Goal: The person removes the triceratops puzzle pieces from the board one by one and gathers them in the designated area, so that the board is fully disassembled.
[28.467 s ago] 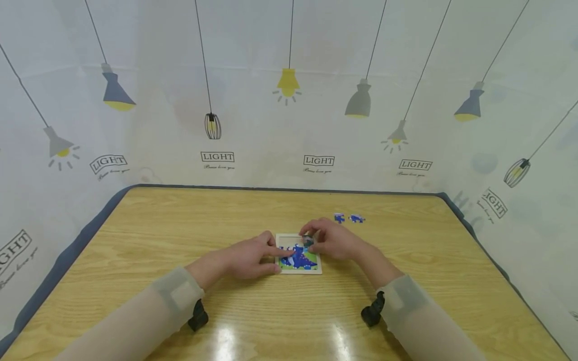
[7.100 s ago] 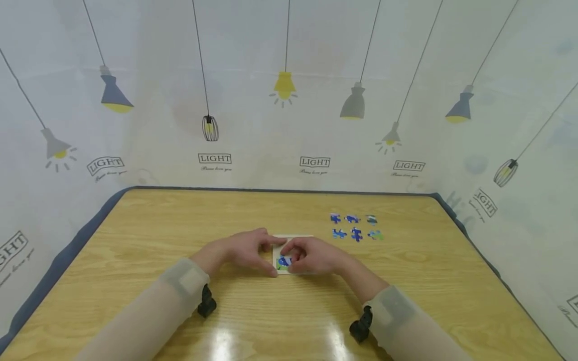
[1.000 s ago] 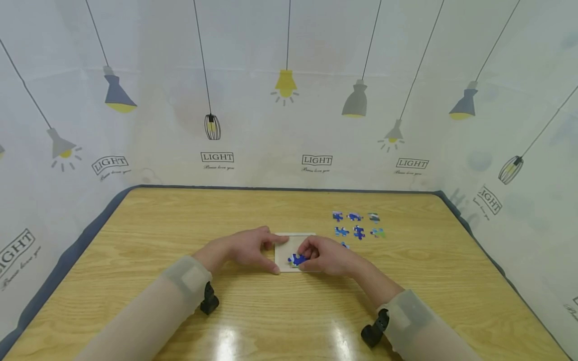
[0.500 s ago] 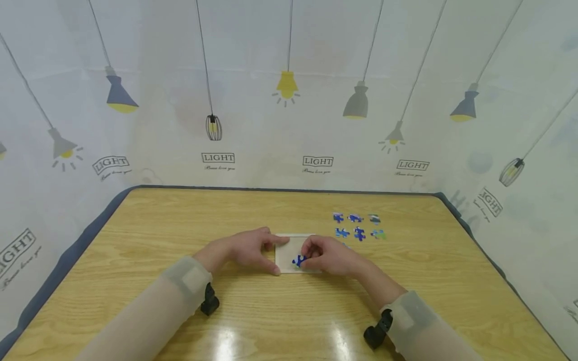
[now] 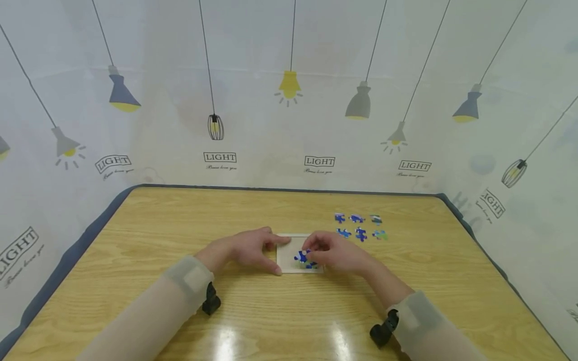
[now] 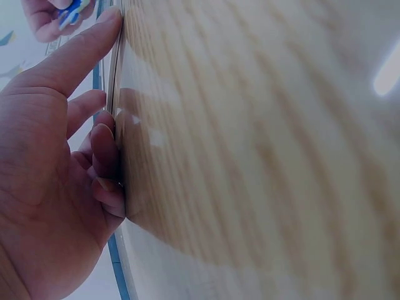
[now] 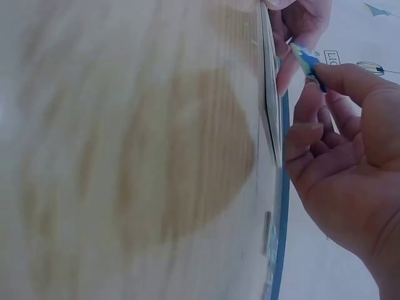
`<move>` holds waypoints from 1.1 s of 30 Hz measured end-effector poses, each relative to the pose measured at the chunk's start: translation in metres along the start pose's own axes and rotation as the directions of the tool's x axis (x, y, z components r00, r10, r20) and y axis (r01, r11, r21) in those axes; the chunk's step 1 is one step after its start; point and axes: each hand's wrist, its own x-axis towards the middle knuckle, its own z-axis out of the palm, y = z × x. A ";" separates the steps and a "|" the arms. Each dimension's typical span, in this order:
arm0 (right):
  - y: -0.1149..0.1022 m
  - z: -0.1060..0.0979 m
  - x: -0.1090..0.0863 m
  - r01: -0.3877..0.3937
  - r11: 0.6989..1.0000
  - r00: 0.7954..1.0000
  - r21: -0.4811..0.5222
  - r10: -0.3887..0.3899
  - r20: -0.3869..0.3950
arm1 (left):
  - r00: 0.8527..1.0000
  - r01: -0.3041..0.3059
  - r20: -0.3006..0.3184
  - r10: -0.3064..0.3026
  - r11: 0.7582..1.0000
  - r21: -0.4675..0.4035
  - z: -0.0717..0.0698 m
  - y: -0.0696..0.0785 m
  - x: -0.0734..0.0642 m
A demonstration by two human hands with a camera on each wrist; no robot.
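Note:
My left hand rests at the left side of a pale puzzle frame, its thumb at the near corner and forefinger on the far edge. Between thumb and fingertips, my right hand pinches a blue jigsaw piece above the frame; the right wrist view shows that jigsaw piece tilted, with some green on it. More blue and green shows beneath the right fingers, at the frame's near right corner. Most of the frame's bare, cream-coloured floor is visible. The right hand covers the frame's right side.
Several loose jigsaw pieces lie in two rows on the wooden table, behind and right of the frame. A wall covering printed with lamps rises behind the table's dark back edge.
Since the oldest frame, most of the dinosaur picture has left the frame and more pieces lie on the table. In the last second, the right hand shifted slightly right with its piece.

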 end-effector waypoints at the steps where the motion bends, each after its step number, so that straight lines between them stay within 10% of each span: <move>1: 0.001 -0.002 -0.003 0.001 1.000 1.000 0.002 -0.001 -0.013 | 1.000 0.001 -0.002 -0.001 1.000 0.001 0.000 0.000 0.000; 14: 0.033 -0.051 -0.047 0.005 0.991 0.988 0.135 0.015 -0.152 | 1.000 0.013 0.002 -0.013 1.000 -0.012 0.001 0.001 -0.001; 33: 0.073 -0.087 -0.077 -0.233 0.970 0.944 -0.066 0.210 -0.255 | 1.000 0.025 0.006 -0.024 1.000 -0.005 0.000 0.002 0.000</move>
